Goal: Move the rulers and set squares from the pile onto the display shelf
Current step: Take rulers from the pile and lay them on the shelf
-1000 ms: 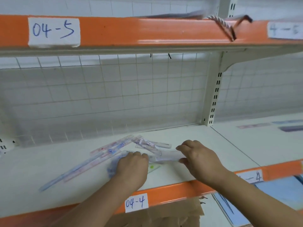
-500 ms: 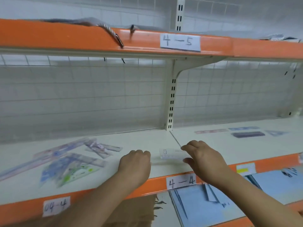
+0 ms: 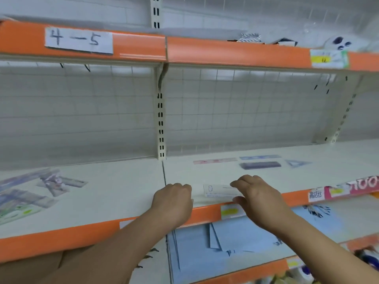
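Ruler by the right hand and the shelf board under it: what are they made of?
The ruler: likely clear, smooth plastic; the cream shelf shows through and only printed marks stand out. The shelf board: probably painted metal, cream, matt and even; its orange front edge looks glossier.

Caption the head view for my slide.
Right hand holds a clear ruler at the front of the display shelf; the pile lies far left.
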`<state>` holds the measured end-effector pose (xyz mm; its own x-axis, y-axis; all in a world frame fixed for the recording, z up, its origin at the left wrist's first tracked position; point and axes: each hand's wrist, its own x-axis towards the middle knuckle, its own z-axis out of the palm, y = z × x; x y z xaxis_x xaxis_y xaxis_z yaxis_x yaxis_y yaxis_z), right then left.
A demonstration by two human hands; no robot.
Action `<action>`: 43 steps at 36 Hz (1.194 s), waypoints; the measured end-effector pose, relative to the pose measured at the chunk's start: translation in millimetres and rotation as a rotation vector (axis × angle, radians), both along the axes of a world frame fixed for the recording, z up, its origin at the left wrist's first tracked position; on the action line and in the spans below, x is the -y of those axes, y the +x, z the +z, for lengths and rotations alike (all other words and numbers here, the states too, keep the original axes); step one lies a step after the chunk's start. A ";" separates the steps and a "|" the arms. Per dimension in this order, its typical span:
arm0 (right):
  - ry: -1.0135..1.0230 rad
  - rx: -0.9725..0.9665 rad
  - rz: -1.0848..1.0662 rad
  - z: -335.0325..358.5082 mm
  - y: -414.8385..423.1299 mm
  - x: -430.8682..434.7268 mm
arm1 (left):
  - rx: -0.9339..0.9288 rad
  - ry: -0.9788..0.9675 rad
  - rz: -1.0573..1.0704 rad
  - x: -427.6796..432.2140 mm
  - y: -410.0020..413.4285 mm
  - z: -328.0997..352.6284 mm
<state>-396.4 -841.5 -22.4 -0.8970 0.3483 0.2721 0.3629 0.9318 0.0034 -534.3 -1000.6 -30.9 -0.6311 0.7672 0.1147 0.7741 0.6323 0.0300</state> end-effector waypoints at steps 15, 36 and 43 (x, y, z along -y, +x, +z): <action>0.035 -0.011 -0.090 3.4 -12.7 -114.5 | 0.000 -0.005 -0.110 -135.9 -31.4 4.8; 0.017 0.042 -0.025 -14.1 -60.8 -230.3 | 0.099 -0.071 -0.044 -219.2 -56.6 -16.8; 0.024 0.108 0.058 -17.1 -75.7 -268.3 | 0.097 -0.070 0.081 -238.6 -48.6 -17.6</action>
<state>-472.1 -573.2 -39.5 -0.9401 0.2893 0.1804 0.3045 0.9505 0.0624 -582.9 -762.1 -48.5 -0.6970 0.7170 -0.0019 0.7159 0.6960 0.0555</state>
